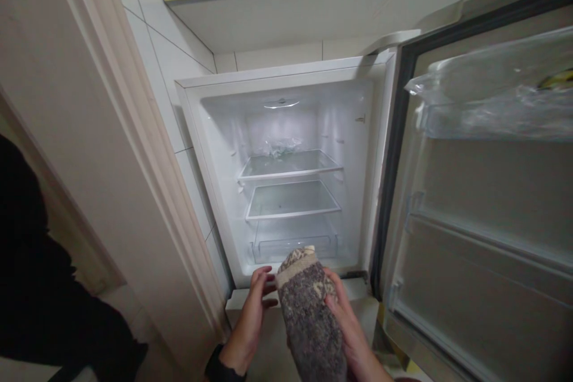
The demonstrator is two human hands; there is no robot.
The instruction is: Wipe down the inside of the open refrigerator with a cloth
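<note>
- Gripping a dark grey, speckled, fabric-like bundle (308, 316), I recorded a cream band and a patterned cream-and-grey portion near its upper end.
- The bundle lay tilted before the open refrigerator (286, 70), its far end overlapping the clear drawer (268, 249).
- A yellow-and-black mark (557, 79) by the door's plastic wrap (487, 104) was too blurred to read.
- My right hand (344, 313) was closed on the bundle's right side.
- My left hand (257, 304) was open, fingers parted and curved, just beside its left edge; I could not confirm contact.
</note>
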